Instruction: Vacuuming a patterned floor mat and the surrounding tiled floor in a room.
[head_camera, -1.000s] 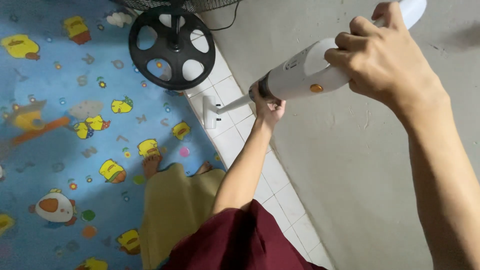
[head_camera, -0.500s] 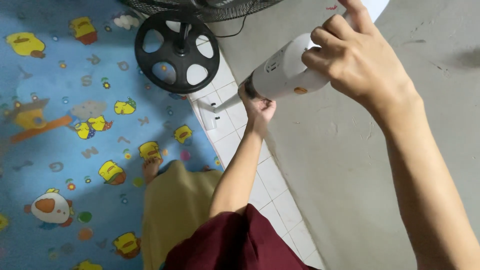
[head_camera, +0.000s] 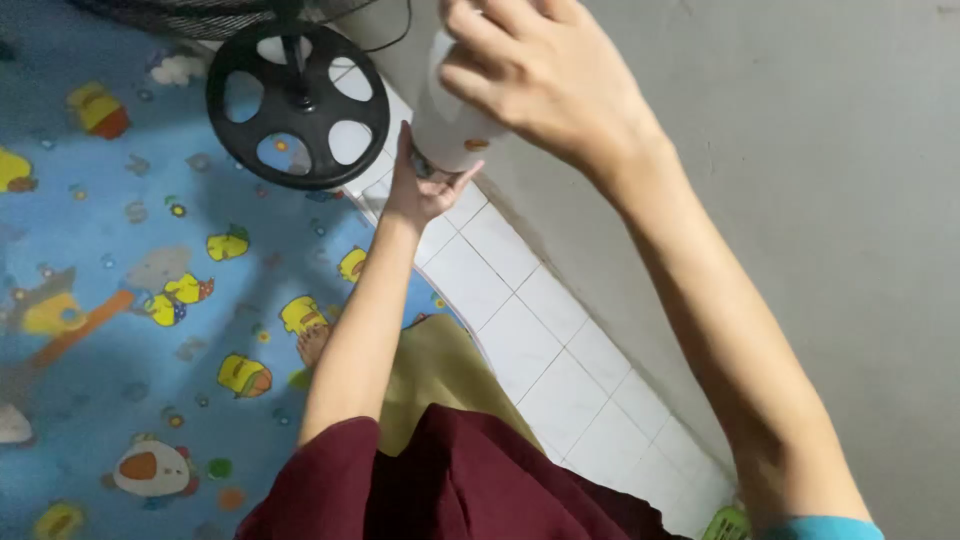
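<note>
Head camera looks steeply down past two raised bare arms to the floor. No open container shows; the only vessel-like thing is the white body of a handheld vacuum (head_camera: 452, 125) at the upper middle of the frame, and what is inside it cannot be seen. The vacuum sits just right of the fan base and above the white tile strip (head_camera: 520, 330). Seen almost end-on, its long axis runs nearly along the line of sight, with the lower end pointing down toward the tiles and the upper end hidden under the fingers. A small orange button shows on its side.

The right hand (head_camera: 535, 65) comes in from the lower right on a long, nearly straight forearm and lies over the top of the vacuum body, fingers curled around it in a firm closed grasp. The left hand (head_camera: 420, 185) rises from the lower middle, forearm upright in the frame, palm turned up; its fingers are partly spread and cup the lower end of the vacuum, touching it from beneath rather than wrapped tight around it.

At the upper left stands the round black fan base (head_camera: 297, 105) with its five openings, resting half on the blue cartoon-print play mat (head_camera: 120, 300) that fills the left of the frame. A grey wall (head_camera: 800, 250) fills the right. Dark red cloth (head_camera: 460, 480) and olive cloth (head_camera: 440, 375) lie at the bottom middle.
</note>
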